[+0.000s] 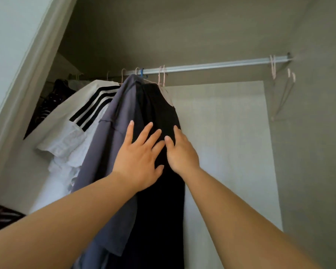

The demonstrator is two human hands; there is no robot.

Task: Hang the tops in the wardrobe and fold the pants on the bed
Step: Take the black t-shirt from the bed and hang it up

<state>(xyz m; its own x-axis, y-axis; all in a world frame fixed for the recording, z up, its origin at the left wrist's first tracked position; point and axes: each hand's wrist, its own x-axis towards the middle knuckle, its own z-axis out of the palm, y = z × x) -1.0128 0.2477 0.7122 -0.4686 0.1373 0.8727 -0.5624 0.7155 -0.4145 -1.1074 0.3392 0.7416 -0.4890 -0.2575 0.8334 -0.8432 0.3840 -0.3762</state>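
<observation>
Matt black cloth top (pixel 159 117); soft grey cloth tee (pixel 114 121); smooth, shiny metal rail (pixel 211 65); thin pink hangers (pixel 273 66), perhaps coated wire.

Hung on rail (pixel 211 65), left half, three in a row: outer top (pixel 66 121) leftmost, middle top (pixel 113 121) next, end top (pixel 163 113) rightmost. Spare hangers (pixel 273 66) at rail's right end. Below rail, left hand (pixel 140 162) and right hand (pixel 180 154) side by side against end top.

A black top (pixel 161 115) hangs straight from the rail (pixel 211 65), last in the row. A grey top (pixel 116 117) is pressed against its left side, and a black-striped white top (pixel 66 121) hangs beyond.
</observation>
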